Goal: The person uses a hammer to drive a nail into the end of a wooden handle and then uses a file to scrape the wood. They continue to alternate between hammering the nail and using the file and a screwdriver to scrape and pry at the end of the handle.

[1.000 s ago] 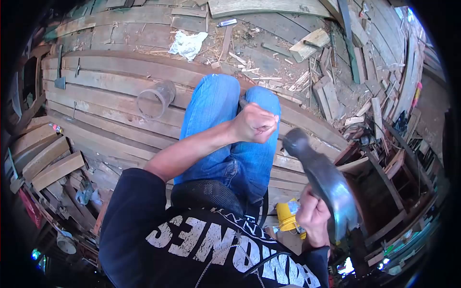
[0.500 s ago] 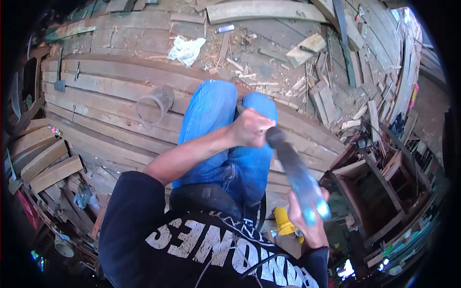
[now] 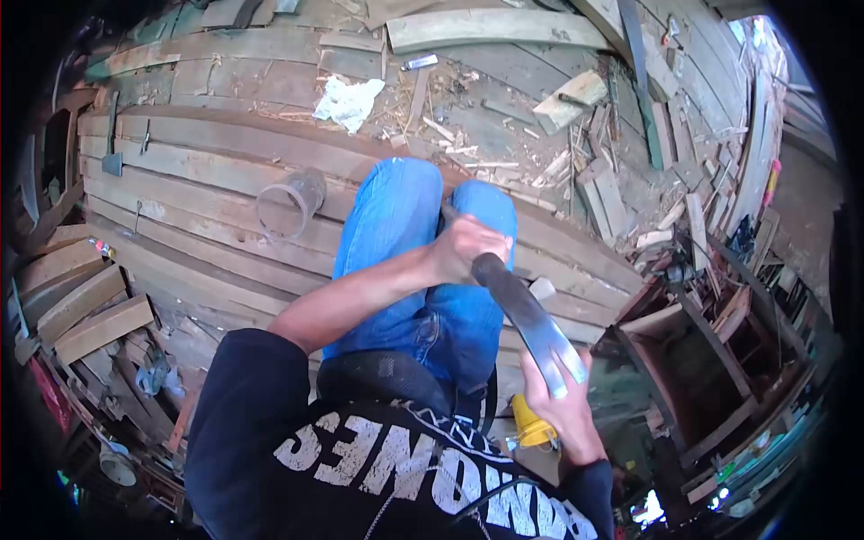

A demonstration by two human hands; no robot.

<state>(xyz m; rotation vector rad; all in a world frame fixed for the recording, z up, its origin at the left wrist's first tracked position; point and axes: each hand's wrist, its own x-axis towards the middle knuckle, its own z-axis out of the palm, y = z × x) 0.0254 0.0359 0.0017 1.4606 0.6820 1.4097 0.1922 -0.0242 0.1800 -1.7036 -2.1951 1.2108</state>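
Note:
A claw hammer (image 3: 522, 310) is raised in front of my right thigh, its dark round face up and left and its bright forked claws down and right. My right hand (image 3: 560, 400) is closed on the hammer behind the claws; the handle is mostly hidden. My left hand (image 3: 463, 250) makes a fist above my right knee, close to the hammer's face. What this fist holds is hidden, though a thin dark piece shows just beyond it, between the knees. A small pale piece (image 3: 543, 288) shows beside the hammer head.
Long planks (image 3: 198, 175) run beneath my legs. A clear plastic container (image 3: 292, 205) lies left of my knees. A white cloth (image 3: 348, 102), wood chips and offcuts (image 3: 603, 193) litter the floor beyond. A yellow cup (image 3: 533, 423) and a wooden frame (image 3: 688, 360) are at the right.
The hammer has moved left and slightly up in the picture with my right hand, and looks less blurred. My left fist has stayed nearly in place.

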